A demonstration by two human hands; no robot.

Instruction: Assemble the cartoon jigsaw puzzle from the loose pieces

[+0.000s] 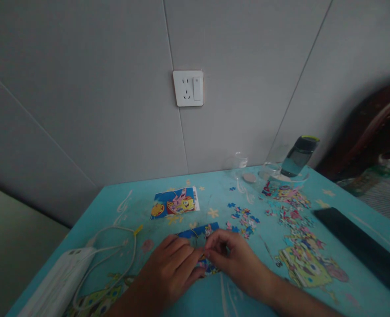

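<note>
A partly visible blue jigsaw puzzle (pixel 199 230) with cartoon figures lies on the table under both hands. My left hand (pixel 176 266) rests over its left side, fingers stretched to the right, thumb apart from the index finger and touching the puzzle. My right hand (pixel 232 257) is closed in a pinch over the puzzle's right side, its fingertips meeting my left index fingertip. Whatever sits between those fingertips is too small to make out. Just beyond lies a printed picture card (pixel 175 202). Loose blue and pink jigsaw pieces (pixel 243 220) are scattered to the right of the puzzle.
More jigsaw pieces (pixel 294 211) spread farther right, beside a long black object (pixel 363 251). A dark bottle (pixel 300 155) and clear containers (pixel 241 160) stand at the back. A white power strip (pixel 57 281) with a looped cable (pixel 134 246) lies left. A wall socket (pixel 188 88) is behind.
</note>
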